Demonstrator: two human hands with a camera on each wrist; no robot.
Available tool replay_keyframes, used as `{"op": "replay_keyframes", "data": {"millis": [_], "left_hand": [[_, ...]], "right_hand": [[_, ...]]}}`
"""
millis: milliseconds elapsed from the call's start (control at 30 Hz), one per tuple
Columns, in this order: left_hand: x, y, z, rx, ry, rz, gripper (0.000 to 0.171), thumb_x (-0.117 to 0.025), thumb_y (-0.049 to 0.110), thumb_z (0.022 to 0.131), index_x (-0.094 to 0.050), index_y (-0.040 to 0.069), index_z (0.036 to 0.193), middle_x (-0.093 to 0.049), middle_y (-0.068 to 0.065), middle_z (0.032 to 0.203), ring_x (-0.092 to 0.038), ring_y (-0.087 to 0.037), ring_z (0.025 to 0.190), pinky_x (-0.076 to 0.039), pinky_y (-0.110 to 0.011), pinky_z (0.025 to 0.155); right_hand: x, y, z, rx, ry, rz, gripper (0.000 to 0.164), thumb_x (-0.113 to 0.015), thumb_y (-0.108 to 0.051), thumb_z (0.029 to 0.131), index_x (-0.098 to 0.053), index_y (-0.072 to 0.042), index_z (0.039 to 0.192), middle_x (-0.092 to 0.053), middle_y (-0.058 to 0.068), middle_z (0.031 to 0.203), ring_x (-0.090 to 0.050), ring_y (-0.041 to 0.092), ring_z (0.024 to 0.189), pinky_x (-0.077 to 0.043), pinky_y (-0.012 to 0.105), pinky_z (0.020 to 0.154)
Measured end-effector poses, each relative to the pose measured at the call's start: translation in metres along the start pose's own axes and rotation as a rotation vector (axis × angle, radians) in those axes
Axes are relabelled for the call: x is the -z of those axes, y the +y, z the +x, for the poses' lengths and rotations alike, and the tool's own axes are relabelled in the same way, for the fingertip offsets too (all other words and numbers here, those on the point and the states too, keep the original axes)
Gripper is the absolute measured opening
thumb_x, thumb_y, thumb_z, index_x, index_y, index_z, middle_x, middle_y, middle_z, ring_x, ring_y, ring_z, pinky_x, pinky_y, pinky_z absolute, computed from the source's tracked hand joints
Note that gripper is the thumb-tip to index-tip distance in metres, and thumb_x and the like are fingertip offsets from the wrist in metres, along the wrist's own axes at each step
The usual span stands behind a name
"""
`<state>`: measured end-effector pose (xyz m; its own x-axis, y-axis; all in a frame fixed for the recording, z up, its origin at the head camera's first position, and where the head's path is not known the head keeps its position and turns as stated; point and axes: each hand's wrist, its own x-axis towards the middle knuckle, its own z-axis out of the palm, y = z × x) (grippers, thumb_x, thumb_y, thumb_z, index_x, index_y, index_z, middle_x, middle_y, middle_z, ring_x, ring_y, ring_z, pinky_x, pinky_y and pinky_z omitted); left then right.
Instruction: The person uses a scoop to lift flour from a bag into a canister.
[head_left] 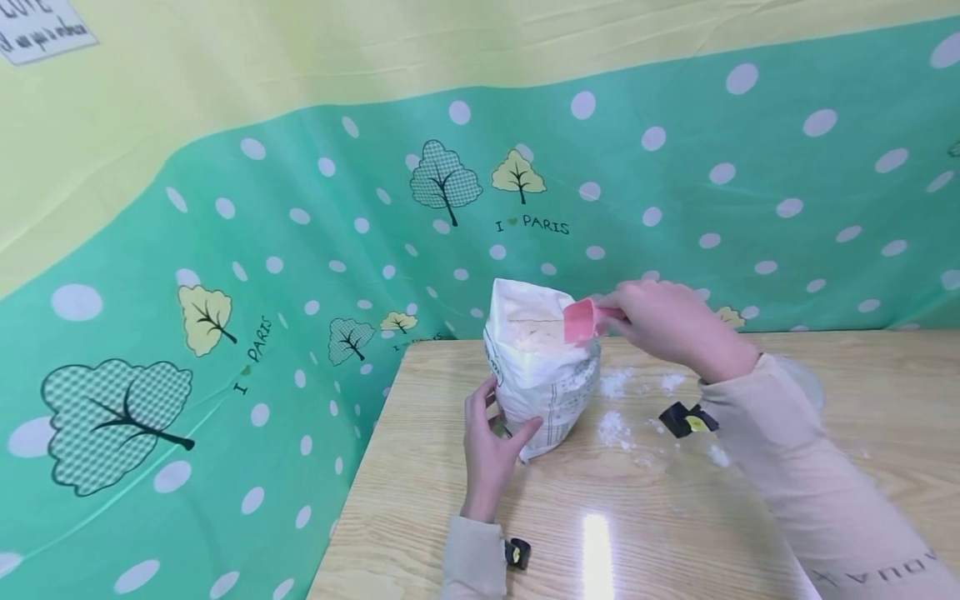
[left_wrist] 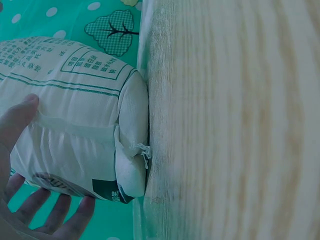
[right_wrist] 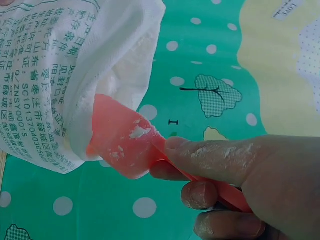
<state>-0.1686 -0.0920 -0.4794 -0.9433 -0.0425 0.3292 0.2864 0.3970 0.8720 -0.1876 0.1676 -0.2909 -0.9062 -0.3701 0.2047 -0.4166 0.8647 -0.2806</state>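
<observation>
An open white cloth bag of flour (head_left: 543,392) with green print stands on the table, its top gaping and pale powder inside. My left hand (head_left: 491,450) holds the bag low at its near left side; in the left wrist view the thumb (left_wrist: 22,117) lies on the printed front and the fingers pass along the other side. Over the bag's right rim, my right hand (head_left: 667,321) grips a pink scoop (right_wrist: 122,137) by its handle. White powder clings to the scoop and to the right thumb. How much the scoop holds inside is hidden.
Patches of spilled powder (head_left: 615,429) lie on the wooden table (head_left: 420,500) right of the bag. A clear round item (head_left: 806,383) is partly hidden behind the right sleeve. Green polka-dot cloth (head_left: 300,267) hangs behind and at the left. Black straps are on both wrists.
</observation>
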Motion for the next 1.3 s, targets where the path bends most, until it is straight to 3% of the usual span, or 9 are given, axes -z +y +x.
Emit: {"op": "replay_keyframes", "data": {"millis": [133,233,500,733,967,1300], "left_hand": [[0.000,0.000,0.000,-0.007,0.000,0.005,0.085,-0.087,0.034,0.075,-0.041,0.019,0.145,-0.046,-0.004,0.137,-0.051,-0.028,0.126,-0.056,-0.039,0.098],[0.001,-0.001,0.000,0.001,-0.002,0.009,0.086,-0.087,0.034,0.075,-0.041,0.020,0.145,-0.046,-0.003,0.137,-0.051,-0.027,0.126,-0.056,-0.038,0.098],[0.000,-0.002,0.000,0.016,-0.010,0.005,0.087,-0.088,0.033,0.074,-0.041,0.020,0.145,-0.046,-0.001,0.136,-0.051,-0.025,0.127,-0.055,-0.037,0.099],[0.000,0.000,0.000,0.014,-0.013,0.002,0.087,-0.088,0.033,0.073,-0.042,0.020,0.145,-0.047,-0.002,0.136,-0.051,-0.027,0.127,-0.055,-0.040,0.099],[0.000,0.000,0.001,0.016,-0.016,0.004,0.087,-0.088,0.035,0.073,-0.041,0.020,0.145,-0.046,-0.001,0.137,-0.051,-0.026,0.127,-0.055,-0.038,0.100],[0.002,0.002,0.001,0.025,-0.010,-0.005,0.087,-0.087,0.035,0.073,-0.041,0.020,0.145,-0.046,0.000,0.138,-0.051,-0.026,0.127,-0.055,-0.039,0.100]], "right_hand": [[-0.003,-0.006,0.004,0.024,0.009,-0.067,0.009,-0.068,-0.016,0.094,-0.074,-0.015,0.089,-0.064,0.002,0.078,-0.050,0.020,0.066,-0.045,0.033,0.055],[-0.007,-0.012,0.006,0.069,0.036,-0.139,0.021,-0.065,-0.010,0.094,-0.066,-0.016,0.074,-0.056,0.000,0.070,-0.046,0.019,0.062,-0.043,0.032,0.051],[-0.018,-0.026,0.014,0.208,0.132,-0.387,0.023,-0.066,0.014,0.080,-0.069,-0.008,0.075,-0.059,0.005,0.067,-0.044,0.016,0.050,-0.047,0.029,0.041],[-0.022,-0.036,0.017,0.270,0.215,-0.486,0.015,-0.076,0.004,0.080,-0.070,-0.008,0.074,-0.060,0.005,0.065,-0.041,0.013,0.048,-0.042,0.026,0.038],[-0.027,-0.045,0.019,0.260,0.230,-0.549,0.018,-0.074,0.006,0.080,-0.068,-0.007,0.069,-0.064,0.007,0.070,-0.036,0.010,0.046,-0.039,0.023,0.035],[-0.034,-0.049,0.025,0.279,0.247,-0.632,0.024,-0.073,0.008,0.077,-0.064,-0.008,0.062,-0.054,0.004,0.060,-0.037,0.011,0.048,-0.041,0.024,0.038]]}}
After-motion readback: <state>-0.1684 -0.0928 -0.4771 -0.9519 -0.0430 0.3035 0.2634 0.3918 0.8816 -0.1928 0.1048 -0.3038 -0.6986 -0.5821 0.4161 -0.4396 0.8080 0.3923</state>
